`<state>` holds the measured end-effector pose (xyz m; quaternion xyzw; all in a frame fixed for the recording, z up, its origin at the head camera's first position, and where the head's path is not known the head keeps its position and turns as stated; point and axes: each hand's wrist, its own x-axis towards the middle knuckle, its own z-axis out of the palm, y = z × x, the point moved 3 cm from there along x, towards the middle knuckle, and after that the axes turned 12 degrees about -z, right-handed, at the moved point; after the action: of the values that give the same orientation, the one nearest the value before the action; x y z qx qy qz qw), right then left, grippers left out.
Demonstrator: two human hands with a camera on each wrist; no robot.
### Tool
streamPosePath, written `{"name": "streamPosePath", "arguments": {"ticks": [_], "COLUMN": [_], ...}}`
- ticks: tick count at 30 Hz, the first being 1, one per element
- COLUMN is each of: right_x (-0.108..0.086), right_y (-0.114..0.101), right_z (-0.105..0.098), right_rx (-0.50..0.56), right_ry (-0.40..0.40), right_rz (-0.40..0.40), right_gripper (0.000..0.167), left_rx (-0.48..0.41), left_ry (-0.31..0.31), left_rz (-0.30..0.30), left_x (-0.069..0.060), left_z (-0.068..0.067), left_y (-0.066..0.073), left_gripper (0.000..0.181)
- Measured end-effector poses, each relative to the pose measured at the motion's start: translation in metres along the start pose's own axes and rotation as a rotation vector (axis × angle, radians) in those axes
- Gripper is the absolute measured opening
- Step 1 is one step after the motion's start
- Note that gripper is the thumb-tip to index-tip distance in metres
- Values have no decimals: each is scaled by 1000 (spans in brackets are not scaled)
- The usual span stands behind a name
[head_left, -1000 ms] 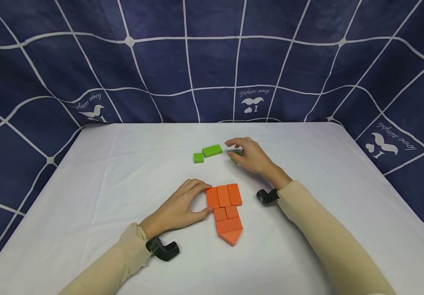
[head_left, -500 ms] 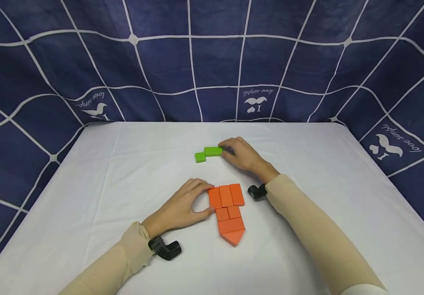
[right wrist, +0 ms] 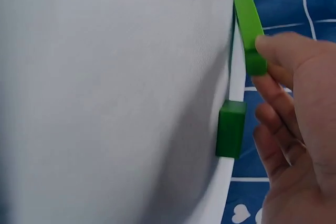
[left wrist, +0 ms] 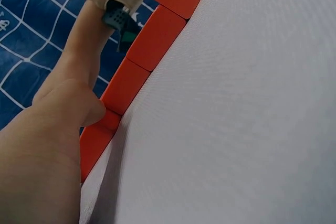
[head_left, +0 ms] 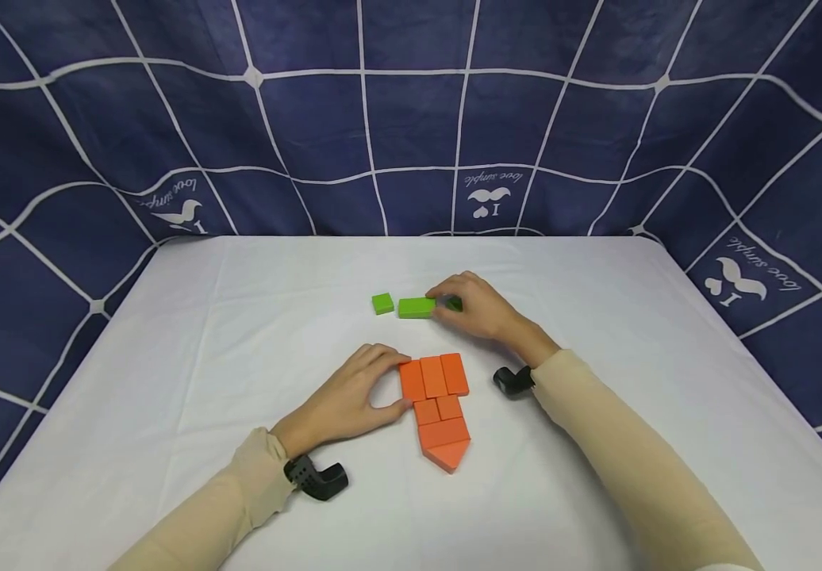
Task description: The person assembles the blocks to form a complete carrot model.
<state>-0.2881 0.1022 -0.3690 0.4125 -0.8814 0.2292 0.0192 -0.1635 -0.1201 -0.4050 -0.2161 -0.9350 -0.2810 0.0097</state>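
In the head view, my left hand (head_left: 343,396) has its thumb and a finger at two corners of the leftmost orange block (head_left: 412,381). The left wrist view shows the thumb against the orange row (left wrist: 152,38). That block stands beside two more orange blocks (head_left: 445,375), with smaller squares, a wide block and a triangle (head_left: 448,457) joined below. Farther back, my right hand (head_left: 478,305) pinches one end of a long light-green block (right wrist: 248,22) between thumb and finger. A darker green block (right wrist: 231,129) lies near that hand, partly hidden by it in the head view.
A small green square block (head_left: 382,304) lies left of the long green one. Everything lies on a white-covered table (head_left: 275,293), with a navy grid-patterned cloth (head_left: 411,119) hanging behind and at the sides. Each wrist wears a black camera mount (head_left: 318,480).
My right hand moved left to the long green block, took its right end, and shifted it toward me, away from the green square. My left hand stayed by the orange blocks.
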Motion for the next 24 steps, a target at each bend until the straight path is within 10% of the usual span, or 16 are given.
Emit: {"name": "streamPosePath", "arguments": {"ticks": [24], "right_x": [-46], "right_y": [-10], "right_z": [2], "right_rx": [138], "right_ry": [-90], "right_rz": [-137], "right_gripper": [30], "left_rx": [-19], "left_ry": [-15], "left_rz": [-24], "left_x": [0], "left_z": [1], "left_y": [-1], "left_gripper": [57]}}
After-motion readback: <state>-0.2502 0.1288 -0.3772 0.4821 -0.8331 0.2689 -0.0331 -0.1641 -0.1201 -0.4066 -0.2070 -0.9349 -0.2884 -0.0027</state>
